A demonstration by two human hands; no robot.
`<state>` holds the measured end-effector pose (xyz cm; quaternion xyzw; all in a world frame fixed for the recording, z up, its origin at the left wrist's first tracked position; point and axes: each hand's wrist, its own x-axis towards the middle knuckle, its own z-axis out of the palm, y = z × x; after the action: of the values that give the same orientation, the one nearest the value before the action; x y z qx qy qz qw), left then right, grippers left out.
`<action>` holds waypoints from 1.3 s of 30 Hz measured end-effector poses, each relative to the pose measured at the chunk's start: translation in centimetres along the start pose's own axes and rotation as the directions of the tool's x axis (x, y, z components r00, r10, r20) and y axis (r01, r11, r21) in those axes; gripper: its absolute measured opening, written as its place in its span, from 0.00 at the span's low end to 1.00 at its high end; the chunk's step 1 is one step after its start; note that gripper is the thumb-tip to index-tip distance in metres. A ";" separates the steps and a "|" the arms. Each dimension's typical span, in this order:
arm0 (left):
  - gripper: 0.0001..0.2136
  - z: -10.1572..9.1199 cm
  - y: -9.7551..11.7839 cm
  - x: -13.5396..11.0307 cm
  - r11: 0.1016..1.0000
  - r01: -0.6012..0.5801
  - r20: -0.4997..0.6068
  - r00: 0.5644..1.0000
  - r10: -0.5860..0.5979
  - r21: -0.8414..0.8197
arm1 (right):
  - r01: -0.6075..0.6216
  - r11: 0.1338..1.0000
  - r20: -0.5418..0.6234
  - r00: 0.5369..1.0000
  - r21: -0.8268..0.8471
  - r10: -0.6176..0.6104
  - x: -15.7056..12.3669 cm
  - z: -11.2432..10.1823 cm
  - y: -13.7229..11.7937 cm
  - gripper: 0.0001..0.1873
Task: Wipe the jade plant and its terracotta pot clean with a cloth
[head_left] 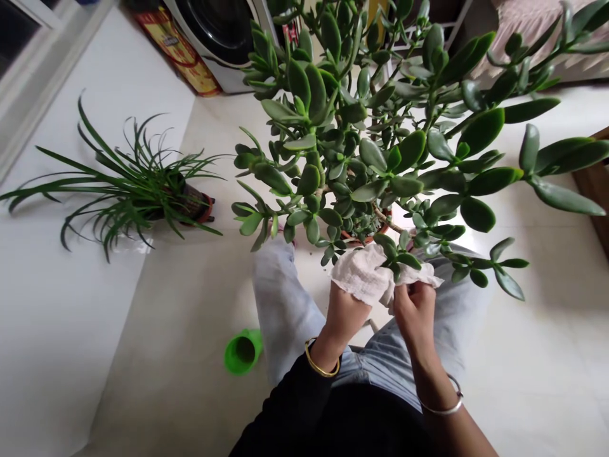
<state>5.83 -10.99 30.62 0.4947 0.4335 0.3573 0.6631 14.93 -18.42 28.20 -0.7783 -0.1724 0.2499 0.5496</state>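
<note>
A large jade plant (333,165) with thick green leaves stands in a reddish-brown pot (364,240) between my knees. A pale cloth (362,273) is bunched at its lowest leaves. My left hand (349,311) is under one part of the cloth, which covers its fingers. My right hand (416,304) has its fingers curled closed on the cloth's other end. A small cluster of jade leaves (398,254) lies between the two hands, against the cloth. Whether a leaf is pinched inside the cloth is hidden.
A green cup-like container (242,353) is on the floor to the left. A long-leaved potted plant (143,184) stands by the white wall (52,273). Behind are a washing machine (221,32) and a red-yellow package (176,47). Jade branches reach far right, near a brown wooden piece (594,184).
</note>
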 end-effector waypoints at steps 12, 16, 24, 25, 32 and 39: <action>0.16 0.8 -2.5 1.1 0.968 -0.149 -0.090 0.981 0.170 0.200 | 0.360 0.843 -0.033 0.914 -0.399 -0.405 0.9 -0.5 0.4 0.19; 0.12 0.6 -3.0 1.4 0.913 -0.285 -0.033 0.951 0.307 0.292 | 0.424 0.806 -0.026 0.879 -0.413 -0.476 0.8 -0.6 0.8 0.21; 0.05 0.9 -1.3 0.8 0.914 -0.285 -0.023 0.952 0.304 0.288 | 0.430 0.833 0.028 0.893 -0.349 -0.449 0.2 -1.0 1.4 0.20; 0.05 0.9 -1.2 0.7 0.917 -0.282 -0.023 0.953 0.301 0.282 | 0.426 0.839 0.041 0.897 -0.338 -0.439 0.1 -1.1 1.4 0.19; 0.10 0.2 -1.2 0.0 0.912 -0.291 0.038 0.955 0.293 0.288 | 0.429 0.854 0.149 0.903 -0.294 -0.403 -0.4 -1.8 0.6 0.12; 0.07 0.5 -1.5 0.4 0.916 -0.296 0.038 0.954 0.298 0.271 | 0.384 0.867 0.109 0.923 -0.318 -0.369 0.0 -2.0 0.3 0.16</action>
<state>6.50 -11.21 29.16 0.6409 0.4000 0.3915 0.5254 16.08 -20.10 28.44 -0.8054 -0.3728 0.1225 0.4442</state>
